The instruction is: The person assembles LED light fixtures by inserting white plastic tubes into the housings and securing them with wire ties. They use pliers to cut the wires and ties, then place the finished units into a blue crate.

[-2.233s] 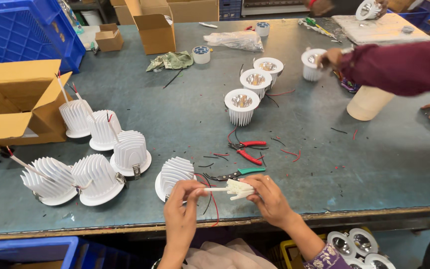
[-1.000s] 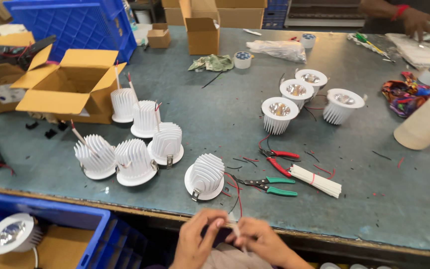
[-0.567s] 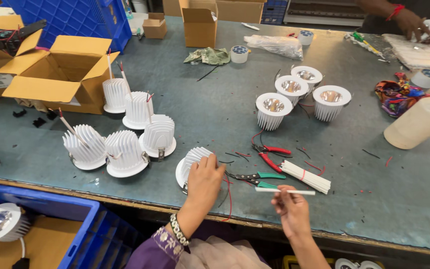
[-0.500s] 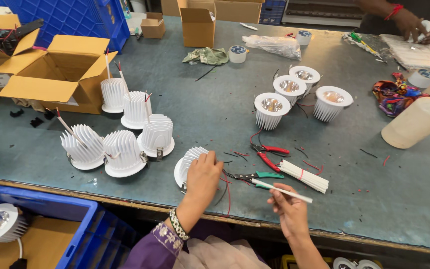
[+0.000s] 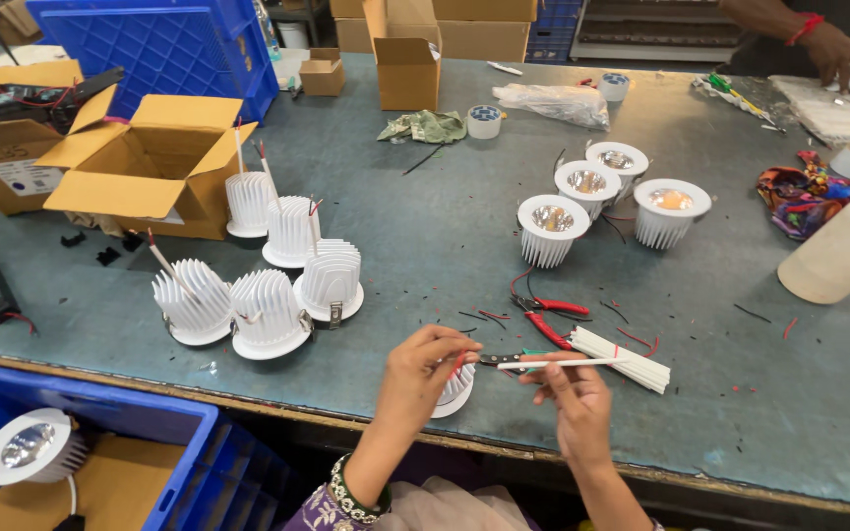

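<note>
My left hand [image 5: 423,379] pinches a red wire [image 5: 458,362] that rises from a white finned lamp body [image 5: 455,389]. The lamp sits at the table's near edge, mostly hidden under that hand. Just to the right, my right hand [image 5: 575,401] holds a thin white sleeve tube [image 5: 563,364] level, with its left end pointing at the wire. A bundle of the same white tubes [image 5: 634,358] lies right behind my right hand. Red-handled pliers [image 5: 549,319] lie beyond them.
Several white finned lamp bodies [image 5: 268,295] stand at the left and several with reflectors up [image 5: 587,192] at the back right. Open cardboard boxes [image 5: 135,167], blue crates [image 5: 71,433], a pale bottle [image 5: 843,256] and wire scraps are around. Another person's hand [image 5: 833,49] works at the far right.
My left hand has drawn the finned lamp body toward the table's near edge and taken up its red wire. My right hand has brought the white tube in line with it.
</note>
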